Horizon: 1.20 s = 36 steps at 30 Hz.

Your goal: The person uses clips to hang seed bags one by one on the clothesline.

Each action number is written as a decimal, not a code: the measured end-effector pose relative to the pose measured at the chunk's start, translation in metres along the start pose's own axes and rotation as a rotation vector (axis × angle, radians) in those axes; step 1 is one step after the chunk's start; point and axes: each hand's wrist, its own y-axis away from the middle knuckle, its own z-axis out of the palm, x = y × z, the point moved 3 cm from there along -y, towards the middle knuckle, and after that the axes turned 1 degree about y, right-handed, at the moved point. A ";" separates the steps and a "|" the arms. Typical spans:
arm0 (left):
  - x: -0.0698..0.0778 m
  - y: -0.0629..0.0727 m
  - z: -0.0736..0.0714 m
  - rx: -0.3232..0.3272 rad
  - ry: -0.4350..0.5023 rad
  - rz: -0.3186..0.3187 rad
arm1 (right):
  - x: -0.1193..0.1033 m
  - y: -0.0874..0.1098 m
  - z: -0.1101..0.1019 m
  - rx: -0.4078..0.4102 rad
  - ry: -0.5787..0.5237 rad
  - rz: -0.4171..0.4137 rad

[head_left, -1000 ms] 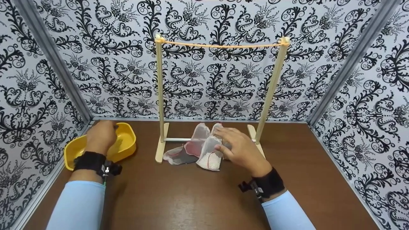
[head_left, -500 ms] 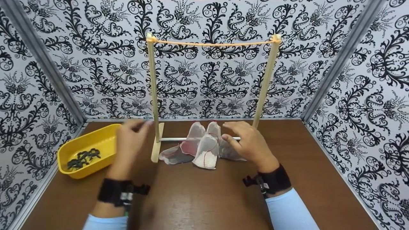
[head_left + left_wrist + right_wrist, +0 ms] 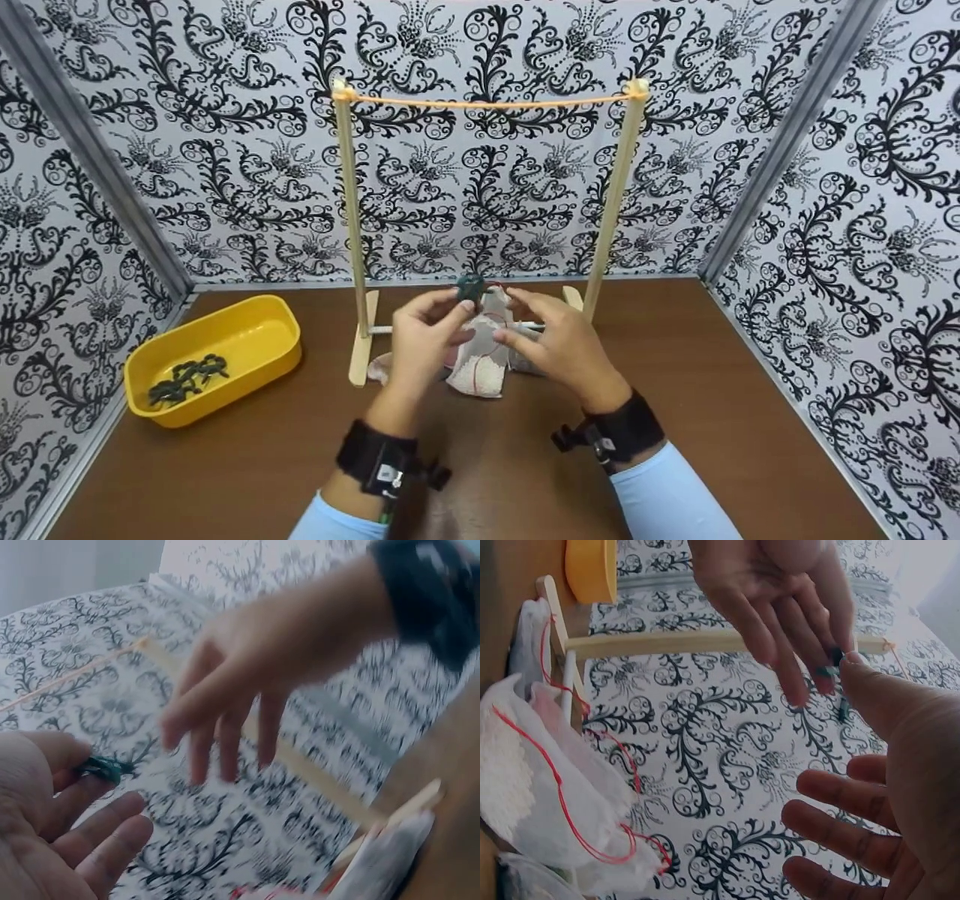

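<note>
My left hand (image 3: 422, 337) pinches a small dark green clip (image 3: 471, 287) between thumb and fingertips, held up over the pouches. In the left wrist view the clip (image 3: 105, 767) sticks out past the fingers. Facing it, my right hand (image 3: 562, 341) has its fingers spread and loosely bent, with nothing in them. Between and below the hands lie several sheer pouches with red cords. The front pouch (image 3: 480, 371) contains white granules. Behind it, a pinkish pouch (image 3: 566, 724) shows in the right wrist view. The left hand partly hides the leftmost, greyish pouch (image 3: 380, 367).
A wooden frame with a left post (image 3: 350, 217) and right post (image 3: 615, 217) stands behind the pouches. An orange cord (image 3: 487, 103) spans the top. At left is a yellow tray (image 3: 259, 360) holding several dark green clips (image 3: 184, 379). Patterned walls (image 3: 480, 195) enclose the table.
The left hand has come out of the yellow tray with a clip and moved right, over the pouches. The right hand has drawn slightly back from the pouches.
</note>
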 end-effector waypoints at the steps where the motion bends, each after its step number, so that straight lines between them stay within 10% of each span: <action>1: -0.002 0.002 0.004 -0.004 0.035 -0.011 | -0.002 0.000 0.001 0.014 -0.010 0.006; 13: -0.016 0.011 0.021 -0.069 0.203 -0.167 | -0.007 -0.001 0.004 0.177 -0.200 -0.041; 22: -0.029 0.006 0.015 -0.098 0.111 -0.196 | 0.002 -0.001 0.003 0.191 -0.261 -0.023; 28: -0.048 -0.004 0.002 -0.016 -0.152 -0.169 | 0.012 -0.002 0.000 0.212 -0.262 0.070; 36: -0.082 -0.021 -0.010 0.005 -0.865 -0.014 | 0.018 -0.001 -0.001 0.249 -0.279 0.134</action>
